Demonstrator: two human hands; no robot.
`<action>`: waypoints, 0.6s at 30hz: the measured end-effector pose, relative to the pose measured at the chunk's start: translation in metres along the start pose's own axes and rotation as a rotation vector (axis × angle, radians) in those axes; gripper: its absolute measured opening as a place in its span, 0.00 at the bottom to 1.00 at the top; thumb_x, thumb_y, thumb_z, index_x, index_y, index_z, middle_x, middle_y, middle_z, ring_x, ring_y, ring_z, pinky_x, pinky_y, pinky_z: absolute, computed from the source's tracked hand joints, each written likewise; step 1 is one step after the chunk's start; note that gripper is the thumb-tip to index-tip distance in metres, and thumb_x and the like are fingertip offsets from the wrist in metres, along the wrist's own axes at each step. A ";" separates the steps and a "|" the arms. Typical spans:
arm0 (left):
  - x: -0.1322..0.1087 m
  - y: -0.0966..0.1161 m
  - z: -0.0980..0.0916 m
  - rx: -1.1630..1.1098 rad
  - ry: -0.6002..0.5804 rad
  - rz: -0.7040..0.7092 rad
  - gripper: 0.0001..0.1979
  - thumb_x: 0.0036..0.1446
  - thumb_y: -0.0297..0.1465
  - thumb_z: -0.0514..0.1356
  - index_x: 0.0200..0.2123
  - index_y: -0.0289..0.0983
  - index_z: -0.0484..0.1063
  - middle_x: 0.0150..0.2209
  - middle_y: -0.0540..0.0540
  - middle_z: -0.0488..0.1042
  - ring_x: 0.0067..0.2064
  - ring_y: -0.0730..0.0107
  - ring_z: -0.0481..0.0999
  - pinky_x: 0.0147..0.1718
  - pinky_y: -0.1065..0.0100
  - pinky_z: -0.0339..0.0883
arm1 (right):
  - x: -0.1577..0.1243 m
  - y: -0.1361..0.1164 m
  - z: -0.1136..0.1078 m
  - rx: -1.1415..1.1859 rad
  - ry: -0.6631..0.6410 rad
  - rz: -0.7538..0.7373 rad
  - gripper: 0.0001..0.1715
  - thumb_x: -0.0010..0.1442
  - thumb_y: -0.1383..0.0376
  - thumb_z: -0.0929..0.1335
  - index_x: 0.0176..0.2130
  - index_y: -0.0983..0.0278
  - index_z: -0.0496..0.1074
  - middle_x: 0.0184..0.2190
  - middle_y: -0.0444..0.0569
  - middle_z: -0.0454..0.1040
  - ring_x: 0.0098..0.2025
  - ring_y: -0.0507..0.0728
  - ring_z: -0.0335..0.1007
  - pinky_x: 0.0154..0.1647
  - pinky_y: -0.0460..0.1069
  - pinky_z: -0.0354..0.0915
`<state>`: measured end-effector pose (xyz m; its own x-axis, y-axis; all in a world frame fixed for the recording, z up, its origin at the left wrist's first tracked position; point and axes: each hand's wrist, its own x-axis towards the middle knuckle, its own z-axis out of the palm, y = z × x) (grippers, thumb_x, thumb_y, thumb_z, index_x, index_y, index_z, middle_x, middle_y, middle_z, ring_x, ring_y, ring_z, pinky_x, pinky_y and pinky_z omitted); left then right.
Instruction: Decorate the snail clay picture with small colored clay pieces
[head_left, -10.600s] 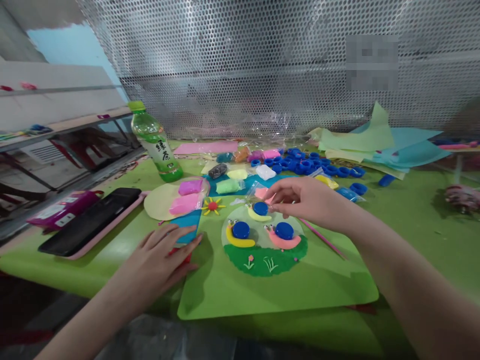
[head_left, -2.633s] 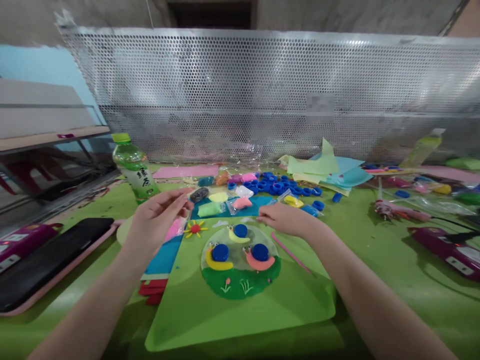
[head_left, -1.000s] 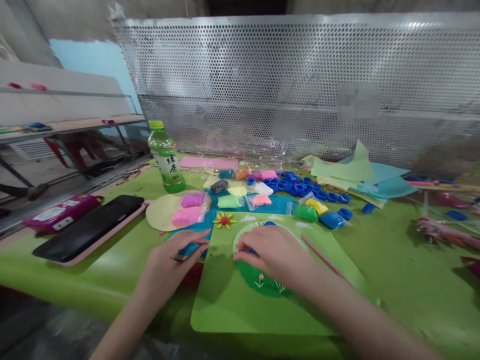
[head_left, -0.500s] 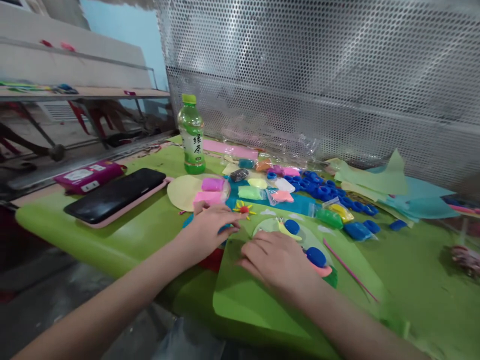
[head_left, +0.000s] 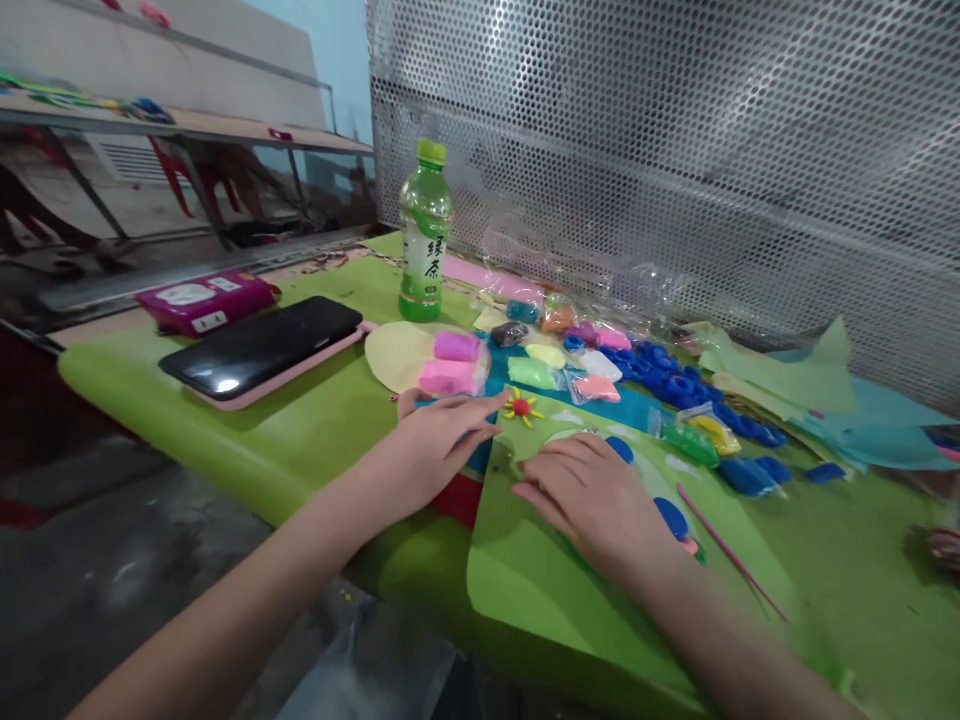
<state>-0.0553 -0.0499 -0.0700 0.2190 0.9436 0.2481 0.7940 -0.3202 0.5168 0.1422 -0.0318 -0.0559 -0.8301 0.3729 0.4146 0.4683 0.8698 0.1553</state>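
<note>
My left hand (head_left: 439, 445) rests at the left edge of a green card (head_left: 517, 570), its fingers stretched toward a clay sun (head_left: 520, 407) with a red centre and yellow rays. The index fingertip is right beside the sun; I see nothing held. My right hand (head_left: 592, 495) lies on the card, fingers loosely bent and thumb apart, with nothing visible in it. It partly covers a pale oval and clay shapes with blue discs (head_left: 670, 518). A thin pink stick (head_left: 731, 552) lies on the card to the right. Red and blue pieces show partly under my left hand.
Bagged coloured clay (head_left: 534, 373) and several blue caps (head_left: 660, 375) lie behind the card. A green tea bottle (head_left: 425, 235) stands farther back. At left are a phone (head_left: 262, 345) and a purple box (head_left: 206, 302). Paper scraps (head_left: 795, 370) lie near the perforated metal panel (head_left: 660, 130).
The view has shifted, so the table contents appear farther right. My right hand now covers more of the blue-disc shapes; my left index finger stays close to the sun.
</note>
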 end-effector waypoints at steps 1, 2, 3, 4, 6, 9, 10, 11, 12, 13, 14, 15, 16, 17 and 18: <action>-0.001 0.000 -0.001 -0.008 0.011 -0.008 0.19 0.63 0.32 0.47 0.57 0.46 0.58 0.46 0.49 0.75 0.51 0.62 0.70 0.53 0.48 0.48 | 0.001 0.001 -0.001 -0.003 -0.015 0.013 0.15 0.64 0.65 0.61 0.29 0.66 0.72 0.25 0.47 0.75 0.31 0.54 0.70 0.36 0.50 0.58; -0.002 -0.001 -0.002 -0.013 0.018 -0.009 0.19 0.63 0.32 0.47 0.57 0.46 0.57 0.46 0.49 0.76 0.51 0.62 0.71 0.53 0.48 0.48 | 0.002 0.003 -0.002 -0.016 -0.030 0.018 0.15 0.64 0.65 0.61 0.30 0.66 0.72 0.26 0.47 0.75 0.31 0.54 0.70 0.36 0.50 0.58; -0.002 -0.001 -0.003 -0.017 0.017 -0.004 0.19 0.63 0.32 0.47 0.57 0.46 0.57 0.46 0.50 0.76 0.51 0.62 0.71 0.52 0.47 0.48 | 0.003 0.004 -0.002 -0.037 -0.044 0.014 0.15 0.64 0.65 0.61 0.30 0.66 0.72 0.26 0.48 0.75 0.31 0.54 0.70 0.36 0.50 0.58; -0.003 -0.002 -0.003 -0.020 0.009 0.005 0.19 0.63 0.31 0.47 0.57 0.46 0.58 0.46 0.50 0.75 0.51 0.61 0.70 0.52 0.47 0.47 | 0.005 0.005 -0.003 -0.061 -0.062 0.005 0.15 0.64 0.65 0.61 0.29 0.66 0.72 0.25 0.47 0.75 0.31 0.55 0.70 0.35 0.50 0.58; -0.004 -0.002 -0.004 -0.024 -0.015 0.019 0.19 0.62 0.29 0.48 0.56 0.46 0.59 0.48 0.50 0.74 0.53 0.60 0.69 0.52 0.47 0.48 | 0.009 0.007 -0.003 -0.099 -0.102 -0.011 0.15 0.63 0.64 0.62 0.29 0.66 0.72 0.24 0.47 0.74 0.30 0.55 0.70 0.35 0.50 0.58; -0.005 -0.002 -0.005 -0.027 -0.038 0.009 0.20 0.61 0.26 0.48 0.55 0.45 0.60 0.50 0.48 0.73 0.54 0.59 0.68 0.53 0.46 0.48 | 0.017 0.008 -0.002 -0.134 -0.117 -0.007 0.15 0.63 0.62 0.62 0.29 0.65 0.71 0.25 0.46 0.74 0.31 0.56 0.70 0.34 0.50 0.58; -0.005 -0.001 -0.005 -0.026 -0.041 0.004 0.19 0.61 0.26 0.48 0.55 0.43 0.61 0.50 0.47 0.73 0.54 0.59 0.68 0.53 0.46 0.49 | 0.019 0.007 -0.002 -0.142 -0.112 0.007 0.15 0.63 0.62 0.62 0.29 0.65 0.71 0.25 0.47 0.75 0.31 0.56 0.70 0.34 0.50 0.57; -0.005 -0.001 -0.005 -0.025 -0.042 0.003 0.18 0.61 0.27 0.47 0.54 0.42 0.63 0.50 0.46 0.73 0.54 0.58 0.68 0.53 0.47 0.49 | 0.022 0.006 -0.001 -0.143 -0.108 0.026 0.14 0.62 0.61 0.63 0.29 0.65 0.72 0.25 0.47 0.75 0.31 0.56 0.70 0.33 0.50 0.57; -0.005 -0.001 -0.005 -0.023 -0.041 0.004 0.18 0.61 0.27 0.47 0.53 0.41 0.64 0.50 0.45 0.73 0.54 0.58 0.68 0.53 0.47 0.50 | 0.025 0.006 0.000 -0.138 -0.111 0.048 0.13 0.61 0.62 0.64 0.29 0.65 0.72 0.25 0.47 0.75 0.31 0.56 0.71 0.33 0.50 0.57; -0.005 0.000 -0.006 -0.021 -0.037 0.004 0.17 0.61 0.27 0.47 0.52 0.41 0.65 0.50 0.45 0.73 0.54 0.57 0.68 0.53 0.47 0.50 | 0.028 0.005 0.001 -0.125 -0.121 0.071 0.12 0.61 0.62 0.65 0.30 0.65 0.72 0.25 0.47 0.75 0.31 0.57 0.71 0.33 0.50 0.57; -0.005 0.000 -0.006 -0.022 -0.031 0.000 0.17 0.61 0.27 0.47 0.52 0.41 0.65 0.50 0.45 0.73 0.54 0.57 0.68 0.53 0.47 0.50 | 0.030 0.005 0.002 -0.105 -0.133 0.089 0.11 0.60 0.62 0.65 0.30 0.65 0.72 0.26 0.47 0.76 0.32 0.57 0.71 0.33 0.50 0.58; -0.005 0.000 -0.007 -0.027 -0.023 -0.009 0.17 0.61 0.27 0.47 0.52 0.42 0.65 0.50 0.45 0.73 0.54 0.58 0.68 0.53 0.47 0.50 | 0.032 0.005 0.004 -0.083 -0.148 0.102 0.10 0.60 0.63 0.65 0.31 0.65 0.73 0.26 0.47 0.76 0.33 0.57 0.71 0.34 0.50 0.58; -0.005 0.000 -0.007 -0.035 -0.014 -0.021 0.18 0.61 0.26 0.47 0.53 0.42 0.64 0.50 0.45 0.73 0.54 0.58 0.68 0.53 0.46 0.49 | 0.034 0.004 0.005 -0.060 -0.159 0.113 0.10 0.60 0.63 0.65 0.31 0.64 0.73 0.27 0.47 0.76 0.33 0.56 0.71 0.34 0.50 0.58; -0.005 0.000 -0.007 -0.046 -0.005 -0.034 0.18 0.61 0.26 0.47 0.53 0.42 0.64 0.50 0.45 0.73 0.54 0.59 0.68 0.53 0.46 0.49 | 0.035 0.004 0.007 -0.037 -0.170 0.123 0.09 0.61 0.64 0.65 0.32 0.64 0.73 0.27 0.47 0.77 0.34 0.56 0.71 0.35 0.50 0.59; -0.005 0.000 -0.007 -0.056 0.002 -0.046 0.18 0.61 0.26 0.47 0.53 0.42 0.63 0.50 0.45 0.73 0.53 0.59 0.69 0.53 0.46 0.49 | 0.035 0.005 0.008 -0.012 -0.178 0.132 0.09 0.61 0.64 0.64 0.32 0.64 0.73 0.28 0.48 0.77 0.34 0.56 0.71 0.35 0.50 0.59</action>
<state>-0.0606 -0.0553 -0.0655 0.1818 0.9574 0.2242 0.7700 -0.2804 0.5731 0.1127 -0.0120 -0.0476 -0.8012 0.5355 0.2670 0.5793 0.8060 0.1215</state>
